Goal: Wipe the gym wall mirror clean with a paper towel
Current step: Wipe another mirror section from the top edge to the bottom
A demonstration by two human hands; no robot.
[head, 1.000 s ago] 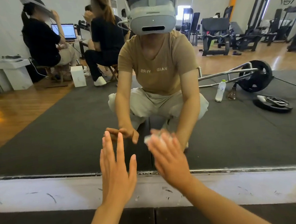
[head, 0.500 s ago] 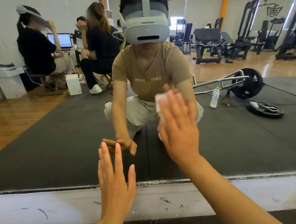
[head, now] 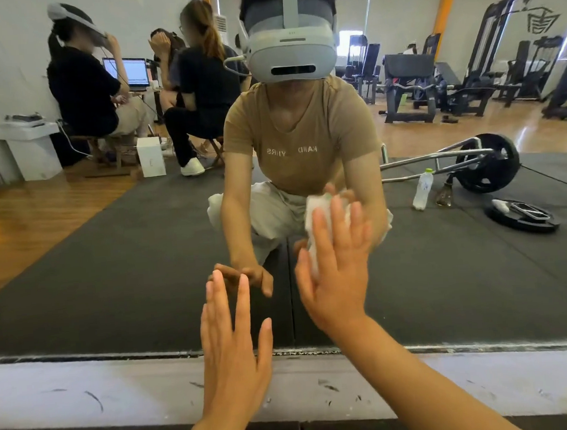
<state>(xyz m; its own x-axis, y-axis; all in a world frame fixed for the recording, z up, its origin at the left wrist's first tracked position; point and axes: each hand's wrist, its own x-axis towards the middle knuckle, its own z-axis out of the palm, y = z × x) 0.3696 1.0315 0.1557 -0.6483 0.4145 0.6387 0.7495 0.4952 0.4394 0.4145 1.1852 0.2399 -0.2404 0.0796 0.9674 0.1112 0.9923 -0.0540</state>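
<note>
Nearest the camera, two bare forearms reach forward over the scuffed white ledge (head: 86, 393) below the glass. The left hand (head: 233, 352) is spread flat with its fingers (head: 214, 307) straight and apart, holding nothing; its fingertips point up at the mirror's bottom edge and appear to rest on or just short of the glass, though contact cannot be told for certain.

Further out and higher, the right hand (head: 333, 278) lies flat as well, fingers extended and a little splayed, pressing the paper towel (head: 313, 233) against the mirror (head: 127, 259). The towel sits under the palm and fingers and on their far side, between skin and glass. A crumpled white strip of it shows past the thumb side of the hand and above the fingertips. That strip runs roughly up and down, in line with the fingers.

The relation that matters is this: the towel is trapped by flat pressure, not pinched, so it should travel only as far as the palm keeps pushing into the glass. The right hand is the one that has it, while the left is lower, nearer the ledge and apart from the towel. A vertical seam (head: 291, 298) in the mirror runs just to the left of the right hand. Unwiped glass extends well beyond the fingers on all sides, so the job looks far from finished.
</note>
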